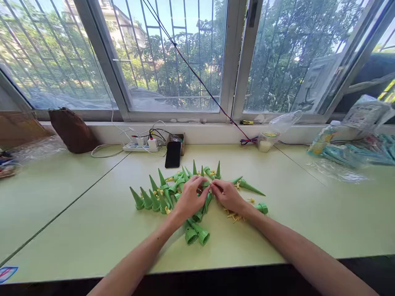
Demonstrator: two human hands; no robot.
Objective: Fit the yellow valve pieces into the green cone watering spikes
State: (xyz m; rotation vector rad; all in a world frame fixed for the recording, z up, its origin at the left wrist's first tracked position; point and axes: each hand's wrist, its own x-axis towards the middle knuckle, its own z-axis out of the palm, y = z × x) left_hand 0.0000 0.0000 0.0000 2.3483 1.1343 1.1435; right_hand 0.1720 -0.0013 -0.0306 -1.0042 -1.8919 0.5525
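Both hands meet over a heap of green plastic cones. My left hand is closed around one green cone, of which only the ribbed base end shows between thumb and fingers. Beside it, my right hand pinches with thumb and forefinger at that cone's edge; whatever it holds is too small to make out. Several upright cones stand in a row to the left. Small yellow plastic pieces are scattered under and beside my right wrist.
A black phone leans on a small box behind the cones, near a white power strip. A brown bag stands at back left. A plastic cup and bagged items lie at back right. The table's front edge runs beneath my forearms.
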